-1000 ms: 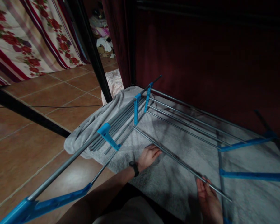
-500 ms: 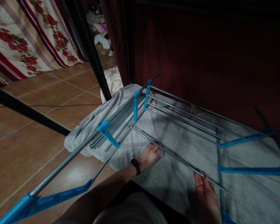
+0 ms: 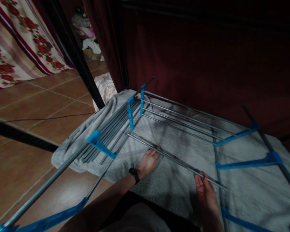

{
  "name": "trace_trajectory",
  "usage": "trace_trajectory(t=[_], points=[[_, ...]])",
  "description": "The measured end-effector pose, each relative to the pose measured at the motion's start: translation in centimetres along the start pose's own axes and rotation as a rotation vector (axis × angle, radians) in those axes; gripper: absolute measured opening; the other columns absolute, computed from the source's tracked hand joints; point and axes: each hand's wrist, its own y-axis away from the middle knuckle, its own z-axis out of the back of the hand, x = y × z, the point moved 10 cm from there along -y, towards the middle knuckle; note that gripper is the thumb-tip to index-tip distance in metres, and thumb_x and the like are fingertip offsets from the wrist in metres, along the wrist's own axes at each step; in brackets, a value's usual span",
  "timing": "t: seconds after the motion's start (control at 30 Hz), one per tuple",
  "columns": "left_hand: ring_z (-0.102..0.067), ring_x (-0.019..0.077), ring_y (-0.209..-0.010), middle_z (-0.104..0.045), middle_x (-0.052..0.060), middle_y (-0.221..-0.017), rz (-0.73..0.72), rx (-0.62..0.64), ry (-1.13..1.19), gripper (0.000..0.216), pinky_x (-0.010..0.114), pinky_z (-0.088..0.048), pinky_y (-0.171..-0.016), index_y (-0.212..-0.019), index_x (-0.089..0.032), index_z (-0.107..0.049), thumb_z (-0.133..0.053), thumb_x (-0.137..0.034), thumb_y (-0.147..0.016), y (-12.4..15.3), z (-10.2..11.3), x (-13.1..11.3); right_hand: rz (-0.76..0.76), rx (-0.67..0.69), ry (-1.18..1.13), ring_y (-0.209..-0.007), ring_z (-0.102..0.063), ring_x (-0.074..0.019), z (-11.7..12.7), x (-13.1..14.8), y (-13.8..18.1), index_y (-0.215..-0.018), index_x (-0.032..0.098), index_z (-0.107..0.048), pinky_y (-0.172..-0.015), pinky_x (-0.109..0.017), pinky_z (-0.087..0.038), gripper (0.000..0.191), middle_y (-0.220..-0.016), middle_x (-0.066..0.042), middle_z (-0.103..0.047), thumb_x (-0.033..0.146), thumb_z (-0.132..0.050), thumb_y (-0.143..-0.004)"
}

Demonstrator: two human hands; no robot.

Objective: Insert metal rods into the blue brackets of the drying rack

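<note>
A loose grey metal rod (image 3: 176, 159) slants across the middle of the head view, above a grey blanket (image 3: 170, 180). My left hand (image 3: 148, 161), with a dark band at its wrist, has its fingertips closed on the rod left of its middle. Nearer the other end, my right hand (image 3: 206, 189) pinches it between thumb and fingers, palm turned up. Around the rod stands a partly assembled rack of metal tubes with blue plastic brackets (image 3: 130, 113). The rod's left end lies close to one bracket; I cannot tell whether it is fitted in.
Several loose rods (image 3: 103, 138) lie together on the blanket, behind the rack's left tube (image 3: 62, 167). Black frame posts (image 3: 74, 54) rise at the left. A dark red cloth (image 3: 195, 58) hangs behind. Tiled floor (image 3: 38, 106), crossed by a thin cable, extends leftward.
The view has turned a little to the right, so the scene sits further left. Both hands keep their hold on the rod, with hardly any movement against the rack.
</note>
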Motion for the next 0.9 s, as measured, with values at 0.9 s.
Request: trace_trajectory(t=[0.9], points=[[-0.074,0.0118,-0.079,-0.077,0.001,-0.086,0.608,-0.412,0.661,0.012,0.021,-0.06,-0.076,-0.081,-0.018,-0.07,-0.067,-0.012,-0.091,-3.5,5.6,6.6,0.012,-0.103,-0.333,-0.083,-0.073,-0.018,-2.9,0.9,0.1,-0.09,0.021,-0.068,-0.086,-0.037,-0.064,0.043,-0.086,-0.001,-0.075,0.05,-0.091,-0.068]])
